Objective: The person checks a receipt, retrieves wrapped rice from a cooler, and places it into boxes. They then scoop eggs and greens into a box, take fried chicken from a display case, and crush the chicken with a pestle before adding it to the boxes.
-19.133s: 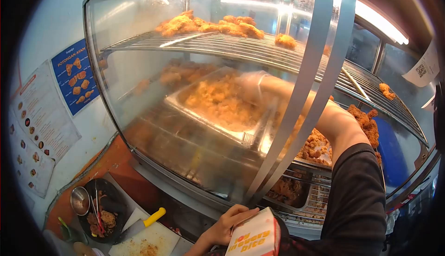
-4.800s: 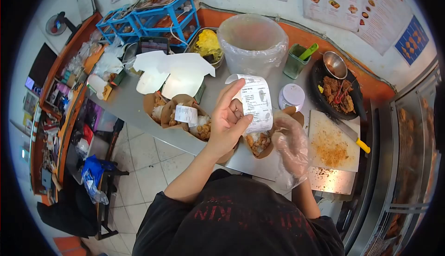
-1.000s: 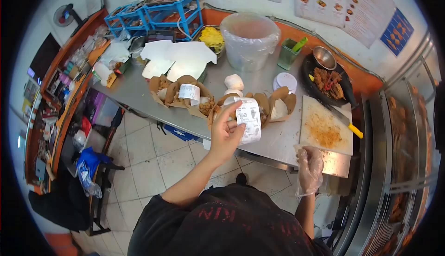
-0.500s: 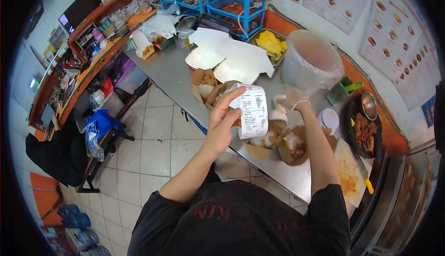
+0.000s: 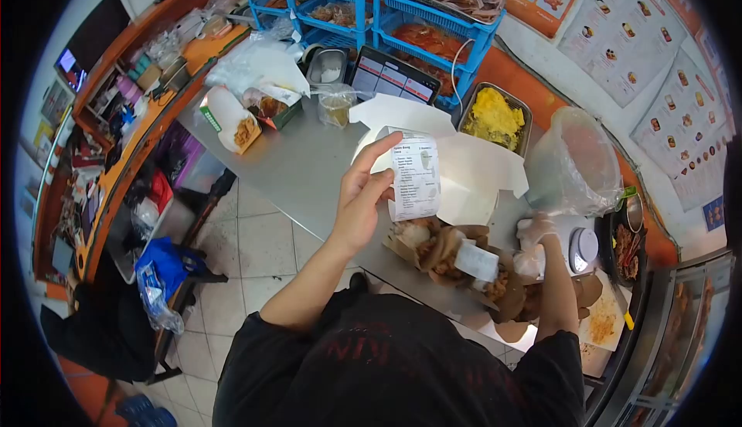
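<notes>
My left hand [image 5: 365,199] pinches a long printed receipt [image 5: 416,176] between thumb and fingers, holding it upright above the counter. Under it stands a row of open brown takeaway boxes [image 5: 444,261] with rice and fried pieces in them. A white paper slip [image 5: 477,261] lies across the boxes. My right hand [image 5: 536,232], in a clear plastic glove, is low over the counter to the right of the boxes, by a whitish plastic-looking item [image 5: 529,261]. Its fingers are blurred and partly hidden. Behind the receipt are large open white cartons [image 5: 468,187].
At the back are blue stacked racks [image 5: 340,13], a tablet [image 5: 396,75] and a tray of yellow food [image 5: 495,118]. A plastic-lined bucket [image 5: 576,164], a round white-topped container [image 5: 583,248] and a cutting board [image 5: 601,326] are at right. Filled cartons [image 5: 232,122] sit at the far left.
The view has shifted, so the counter's things appear farther right. My left hand still holds the receipt. My right hand is lower, and the slip on the boxes now shows.
</notes>
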A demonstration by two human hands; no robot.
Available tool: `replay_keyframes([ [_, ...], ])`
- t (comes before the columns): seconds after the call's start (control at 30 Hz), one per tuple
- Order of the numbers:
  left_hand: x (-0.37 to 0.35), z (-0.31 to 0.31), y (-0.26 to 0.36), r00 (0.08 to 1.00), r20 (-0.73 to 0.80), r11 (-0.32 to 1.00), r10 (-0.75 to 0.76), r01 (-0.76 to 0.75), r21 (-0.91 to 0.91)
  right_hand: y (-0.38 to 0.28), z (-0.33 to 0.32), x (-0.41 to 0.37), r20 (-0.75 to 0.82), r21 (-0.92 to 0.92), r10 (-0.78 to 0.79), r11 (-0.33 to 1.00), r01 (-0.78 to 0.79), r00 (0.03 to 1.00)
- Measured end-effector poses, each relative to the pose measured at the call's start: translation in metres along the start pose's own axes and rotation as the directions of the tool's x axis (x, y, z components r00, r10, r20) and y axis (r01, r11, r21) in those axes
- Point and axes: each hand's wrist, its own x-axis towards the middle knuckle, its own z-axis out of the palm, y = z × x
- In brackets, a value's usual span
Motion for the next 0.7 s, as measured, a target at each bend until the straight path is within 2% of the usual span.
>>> replay_keyframes([
  [0.03,0.008,-0.01,0.002,1.0,0.01,1.0,-0.007,0.007,-0.004,0.009,-0.053,-0.011,0.112,0.312,-0.069,0.95,0.03,0.991],
  [0.07,0.015,-0.018,0.005,1.0,0.008,1.0,-0.002,0.002,-0.004,0.016,-0.117,-0.025,0.221,0.565,-0.135,0.825,-0.014,0.966],
  [0.1,0.022,-0.026,0.007,1.0,0.008,1.0,0.002,-0.002,-0.004,0.013,-0.141,-0.03,0.23,0.565,-0.123,0.824,-0.03,0.966],
  [0.13,0.027,-0.036,0.007,1.0,0.019,1.0,-0.01,0.01,-0.006,0.011,-0.157,-0.034,0.283,0.885,-0.172,0.426,-0.188,0.944],
  [0.17,0.032,-0.048,0.005,1.0,0.007,0.999,0.028,-0.028,0.043,0.009,-0.178,-0.042,0.3,0.941,-0.234,-0.089,-0.327,0.925],
  [0.23,0.043,-0.069,-0.001,0.999,0.02,0.995,0.051,-0.052,0.087,-0.039,-0.282,-0.084,0.234,0.819,-0.278,-0.459,-0.343,0.931],
  [0.27,0.05,-0.077,-0.005,0.967,-0.068,0.927,0.244,-0.211,0.311,-0.064,-0.316,-0.093,0.146,0.82,-0.301,-0.496,-0.286,0.942],
  [0.3,0.055,-0.086,-0.006,0.89,-0.112,0.785,0.443,-0.324,0.529,-0.088,-0.338,-0.095,0.057,0.816,-0.325,-0.53,-0.232,0.944],
  [0.33,0.057,-0.096,-0.002,0.868,-0.121,0.626,0.482,-0.244,0.741,-0.11,-0.345,-0.085,0.031,0.902,-0.38,-0.388,-0.19,0.924],
  [0.37,0.061,-0.11,-0.004,0.872,-0.118,0.629,0.475,-0.243,0.738,-0.133,-0.352,-0.075,0.014,0.962,-0.442,-0.239,-0.133,0.897],
  [0.43,0.072,-0.14,-0.027,0.857,0.006,0.17,0.515,-0.109,0.979,-0.196,-0.399,-0.076,0.144,0.989,-0.42,0.091,-0.116,0.896],
  [0.47,0.075,-0.148,-0.041,0.913,-0.043,0.218,0.405,-0.051,0.975,-0.228,-0.378,-0.058,0.042,0.977,-0.452,0.206,0.059,0.891],
  [0.5,0.078,-0.153,-0.058,0.95,-0.07,0.207,0.304,0.006,0.978,-0.259,-0.358,-0.038,-0.057,0.922,-0.494,0.308,0.236,0.868],
  [0.53,0.079,-0.158,-0.077,0.975,-0.099,0.189,0.198,0.061,0.98,-0.28,-0.374,-0.032,-0.016,0.824,-0.573,0.457,0.335,0.82],
  [0.57,0.081,-0.163,-0.096,0.987,-0.082,0.217,0.137,0.051,0.975,-0.301,-0.389,-0.028,0.044,0.692,-0.634,0.576,0.434,0.772],
  [0.6,0.084,-0.167,-0.111,0.995,-0.059,0.247,0.078,0.038,0.968,-0.331,-0.369,-0.017,0.162,0.701,-0.483,0.669,0.244,0.86],
  [0.63,0.086,-0.169,-0.12,0.996,-0.046,0.252,0.082,0.024,0.967,-0.363,-0.33,0.001,0.281,0.686,-0.312,0.727,0.038,0.908],
  [0.7,0.084,-0.17,-0.135,0.995,-0.046,0.386,-0.083,0.075,0.919,-0.404,-0.271,0.015,0.242,0.802,-0.235,0.595,-0.057,0.941],
])
